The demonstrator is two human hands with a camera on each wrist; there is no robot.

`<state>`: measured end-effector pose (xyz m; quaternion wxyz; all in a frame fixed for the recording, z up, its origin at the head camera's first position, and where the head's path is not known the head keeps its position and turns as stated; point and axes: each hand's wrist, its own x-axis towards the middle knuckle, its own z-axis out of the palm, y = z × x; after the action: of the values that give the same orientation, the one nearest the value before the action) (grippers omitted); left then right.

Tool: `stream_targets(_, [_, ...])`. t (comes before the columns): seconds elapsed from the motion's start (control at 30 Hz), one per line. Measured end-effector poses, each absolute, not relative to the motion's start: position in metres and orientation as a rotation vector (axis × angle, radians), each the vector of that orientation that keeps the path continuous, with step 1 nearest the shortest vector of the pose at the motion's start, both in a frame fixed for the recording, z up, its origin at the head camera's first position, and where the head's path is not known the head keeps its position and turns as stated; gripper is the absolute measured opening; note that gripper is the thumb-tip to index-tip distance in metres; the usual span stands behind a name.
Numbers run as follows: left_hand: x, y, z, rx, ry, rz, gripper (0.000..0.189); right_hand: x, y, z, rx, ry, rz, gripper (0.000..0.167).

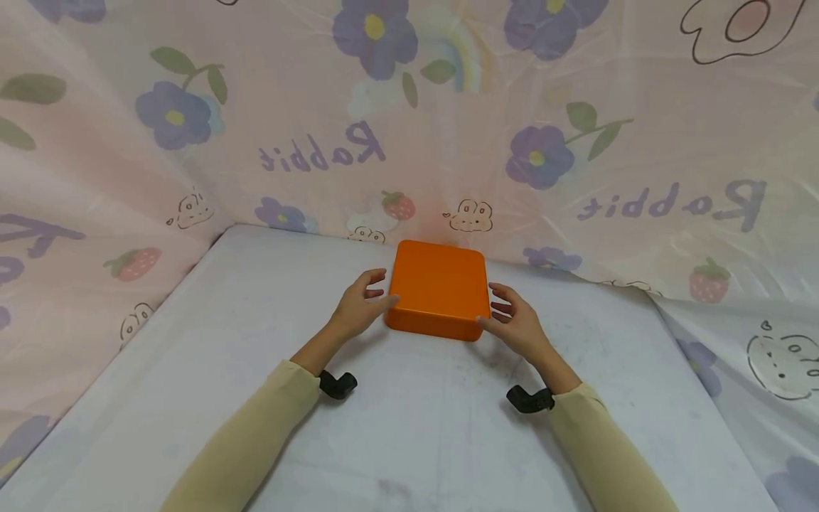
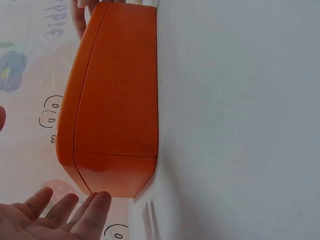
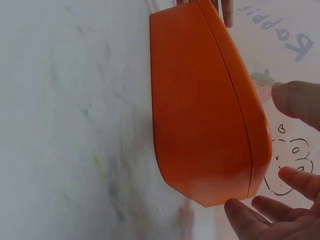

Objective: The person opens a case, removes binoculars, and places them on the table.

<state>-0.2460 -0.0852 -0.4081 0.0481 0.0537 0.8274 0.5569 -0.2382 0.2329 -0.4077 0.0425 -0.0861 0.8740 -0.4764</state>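
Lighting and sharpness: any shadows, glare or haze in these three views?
Head: soft shadows on the table near the left hand and right hand, faint sheen along the front edge of the box; left wrist: pale, hazy backdrop; right wrist: backdrop also washed out, no harsh glare.

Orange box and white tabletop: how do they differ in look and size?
The orange box is bright orange, while the white tabletop is pale with grey smudges. The box looks far smaller than the tabletop. The box has raised sides; the tabletop looks flat.
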Motion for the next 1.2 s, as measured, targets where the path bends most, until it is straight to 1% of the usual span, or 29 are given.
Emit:
stream_targets(0.4, [-0.246, -0.079, -0.411, 0.236, 2.530, 1.636, 0.076, -0.242, 0.226, -0.412, -0.267, 2.663, -1.454, 0.087])
stream_targets(0.97, [-0.254, -0.072, -0.416, 0.234, 2.457, 1.656, 0.082, -0.244, 0.224, -0.416, -0.256, 2.697, -1.378, 0.092])
stream_targets(1.2, [-0.255, -0.071, -0.417, 0.201, 2.501, 1.595, 0.082, -0.241, 0.221, -0.416, -0.283, 2.723, -1.330, 0.090])
